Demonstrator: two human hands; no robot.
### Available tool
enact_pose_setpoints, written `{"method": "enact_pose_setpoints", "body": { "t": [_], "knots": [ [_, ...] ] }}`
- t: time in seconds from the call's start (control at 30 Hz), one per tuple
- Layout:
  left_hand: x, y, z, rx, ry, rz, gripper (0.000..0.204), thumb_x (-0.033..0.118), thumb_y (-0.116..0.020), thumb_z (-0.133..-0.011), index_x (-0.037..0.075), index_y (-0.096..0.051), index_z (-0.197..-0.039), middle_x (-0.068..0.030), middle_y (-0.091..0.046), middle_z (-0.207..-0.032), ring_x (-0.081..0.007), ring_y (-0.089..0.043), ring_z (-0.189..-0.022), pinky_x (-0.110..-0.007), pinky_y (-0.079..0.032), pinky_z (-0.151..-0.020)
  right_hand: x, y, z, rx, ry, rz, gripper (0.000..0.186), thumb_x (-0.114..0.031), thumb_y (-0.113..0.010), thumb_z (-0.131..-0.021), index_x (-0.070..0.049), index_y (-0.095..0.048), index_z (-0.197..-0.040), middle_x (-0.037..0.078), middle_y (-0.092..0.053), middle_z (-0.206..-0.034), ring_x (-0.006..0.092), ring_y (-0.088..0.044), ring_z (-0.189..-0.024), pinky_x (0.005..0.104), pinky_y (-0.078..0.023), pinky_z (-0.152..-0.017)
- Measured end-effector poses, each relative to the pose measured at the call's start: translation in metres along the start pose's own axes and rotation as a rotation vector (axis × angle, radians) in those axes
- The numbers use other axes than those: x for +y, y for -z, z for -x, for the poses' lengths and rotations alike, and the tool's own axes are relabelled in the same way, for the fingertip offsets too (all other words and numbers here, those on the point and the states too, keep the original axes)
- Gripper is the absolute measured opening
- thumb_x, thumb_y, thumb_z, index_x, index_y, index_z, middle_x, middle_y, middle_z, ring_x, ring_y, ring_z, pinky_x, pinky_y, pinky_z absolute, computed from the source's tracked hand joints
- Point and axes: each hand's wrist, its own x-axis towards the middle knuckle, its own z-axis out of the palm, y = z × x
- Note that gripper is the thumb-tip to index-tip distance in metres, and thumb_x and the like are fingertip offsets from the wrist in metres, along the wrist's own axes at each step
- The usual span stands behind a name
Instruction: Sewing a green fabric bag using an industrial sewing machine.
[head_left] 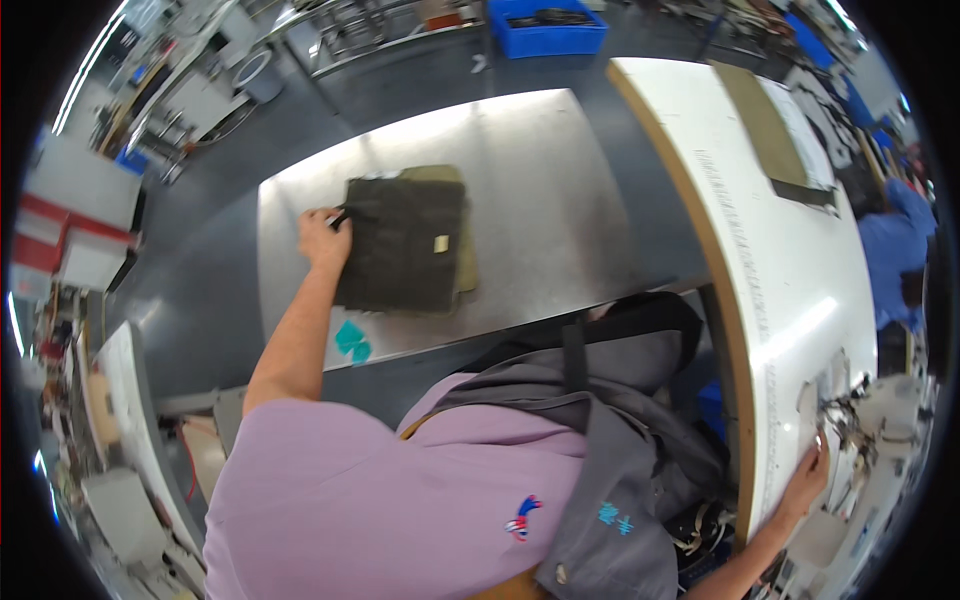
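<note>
On the metal table (540,220) lies a stack of cut fabric pieces, a dark brown-grey panel (400,255) over olive cloth (467,262). A small pale yellow tag (441,243) sits on the top panel. My left hand (325,240) is at the stack's left edge, its fingers closed around a small black object (338,219) too small to name. Far to the right, my right hand (806,478) reaches up to the sewing machine (850,415) on the white tabletop (790,260). Its fingertips are together against the machine's front parts; whatever they pinch is hidden.
Teal scraps (352,341) lie at the metal table's near edge. An olive fabric strip (760,125) rests on the white table's far end. A blue bin (548,38) stands on the floor beyond. A person in blue (895,250) is at the far right.
</note>
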Motion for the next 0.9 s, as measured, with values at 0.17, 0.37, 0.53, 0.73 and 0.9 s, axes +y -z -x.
{"method": "enact_pose_setpoints", "body": {
  "t": [0.17, 0.37, 0.53, 0.73, 0.9],
  "knots": [
    [0.060, -0.002, -0.032, 0.045, -0.131, 0.125, 0.024, 0.023, -0.082, -0.080, 0.016, -0.070, -0.100, -0.0101, -0.059, -0.131, -0.0322, -0.059, -0.123, -0.046, -0.052, -0.095, -0.046, 0.001, 0.003, -0.023, -0.109, -0.027, 0.029, -0.005, -0.054, -0.102, -0.003, -0.068, -0.128, 0.013, -0.064, -0.092, 0.0227, -0.058, -0.080, 0.0334, -0.047, -0.074],
    [0.293, 0.056, -0.044, -0.160, -0.727, 0.846, 0.020, 0.008, -0.075, -0.085, 0.005, -0.066, -0.102, -0.0142, -0.067, -0.115, -0.0343, -0.066, -0.110, -0.042, -0.052, -0.092, -0.054, 0.000, 0.010, 0.109, -0.043, -0.087, 0.027, -0.006, -0.057, -0.100, -0.004, -0.070, -0.124, 0.013, -0.062, -0.085, 0.0238, -0.056, -0.071, 0.0348, -0.047, -0.068],
    [0.471, 0.081, -0.019, -0.246, -1.114, 1.032, 0.019, 0.008, -0.077, -0.083, 0.003, -0.068, -0.099, -0.0139, -0.072, -0.105, -0.0347, -0.069, -0.097, -0.041, -0.053, -0.087, -0.062, 0.004, 0.009, 0.139, -0.034, -0.023, 0.025, -0.006, -0.060, -0.098, -0.005, -0.072, -0.120, 0.011, -0.055, -0.077, 0.0233, -0.051, -0.064, 0.0359, -0.043, -0.062],
    [0.642, 0.061, 0.023, -0.313, -1.228, 0.941, 0.032, 0.022, -0.078, -0.087, 0.003, -0.068, -0.111, -0.0138, -0.070, -0.114, -0.0335, -0.068, -0.103, -0.045, -0.051, -0.093, -0.061, 0.007, 0.007, 0.135, 0.011, -0.025, 0.022, -0.004, -0.062, -0.096, -0.004, -0.073, -0.116, 0.012, -0.055, -0.073, 0.0265, -0.053, -0.063, 0.0384, -0.042, -0.060],
    [0.727, 0.024, 0.049, 0.138, -1.258, 0.843, 0.048, 0.031, -0.072, -0.093, -0.001, -0.062, -0.127, -0.0152, -0.067, -0.122, -0.0323, -0.065, -0.114, -0.049, -0.048, -0.102, -0.070, 0.010, 0.003, 0.123, 0.057, -0.013, 0.026, 0.003, -0.067, -0.087, -0.006, -0.074, -0.111, 0.010, -0.052, -0.069, 0.0260, -0.052, -0.060, 0.0396, -0.040, -0.056]
  ]
}}
